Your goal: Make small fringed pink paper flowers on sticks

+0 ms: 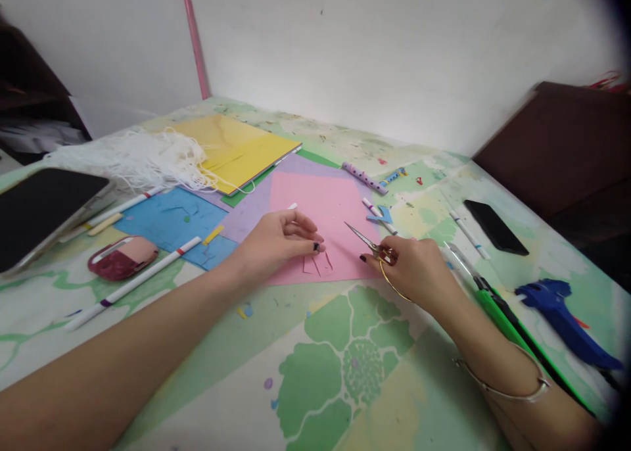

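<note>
Nearest: floral tablecloth (315,398). Beyond, our left hand (283,237), loosely unclenched, overhangs pink paper (318,198); our right hand (409,261) grips scissors (369,243).

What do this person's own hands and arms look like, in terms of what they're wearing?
Both the left hand and right hand are ungloved, with dark polish on the thumbnails. No sleeves show on the forearms. A thin metallic bangle circles the right forearm; none shows on the left.

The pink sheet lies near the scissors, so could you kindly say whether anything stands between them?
Nothing visible stands between the scissors and the pink sheet; the left hand is off to the scissors' left.
</note>
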A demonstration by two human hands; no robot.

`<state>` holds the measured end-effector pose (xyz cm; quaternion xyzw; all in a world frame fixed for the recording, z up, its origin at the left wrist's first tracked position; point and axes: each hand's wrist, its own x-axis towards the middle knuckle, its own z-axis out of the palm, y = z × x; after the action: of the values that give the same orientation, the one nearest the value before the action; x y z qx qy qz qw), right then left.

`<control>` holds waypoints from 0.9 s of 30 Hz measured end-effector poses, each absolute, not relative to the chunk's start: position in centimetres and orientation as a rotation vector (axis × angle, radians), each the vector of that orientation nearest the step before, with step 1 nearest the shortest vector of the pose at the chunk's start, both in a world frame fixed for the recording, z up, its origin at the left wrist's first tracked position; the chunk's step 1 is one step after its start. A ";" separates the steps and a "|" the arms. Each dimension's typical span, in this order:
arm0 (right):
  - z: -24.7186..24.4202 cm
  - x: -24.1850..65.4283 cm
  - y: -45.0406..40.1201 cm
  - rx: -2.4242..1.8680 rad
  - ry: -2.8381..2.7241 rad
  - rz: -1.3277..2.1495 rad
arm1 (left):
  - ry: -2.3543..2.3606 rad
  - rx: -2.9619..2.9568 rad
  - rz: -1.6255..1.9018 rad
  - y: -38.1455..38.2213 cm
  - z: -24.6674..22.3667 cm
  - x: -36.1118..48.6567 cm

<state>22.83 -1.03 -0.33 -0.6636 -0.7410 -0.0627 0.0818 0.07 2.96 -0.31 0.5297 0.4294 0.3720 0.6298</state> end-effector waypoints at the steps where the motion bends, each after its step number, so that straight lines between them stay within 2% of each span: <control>1: -0.3 22.8 -1.0 -1.990 -2.211 -0.173 | 1.046 1.279 0.853 3.2 -0.3 -0.1; 9: -0.3 22.8 -1.0 -1.948 -2.197 -0.113 | 1.375 1.733 0.878 5.2 0.0 -2.0; 27: -0.3 22.5 -1.1 -1.994 -2.205 -0.076 | 1.363 2.128 0.841 6.4 -0.9 -2.9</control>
<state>22.47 -1.09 -0.26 -0.6681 -0.7389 -0.0255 0.0838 -2.91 6.43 -0.87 0.7763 0.4971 0.3068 0.2370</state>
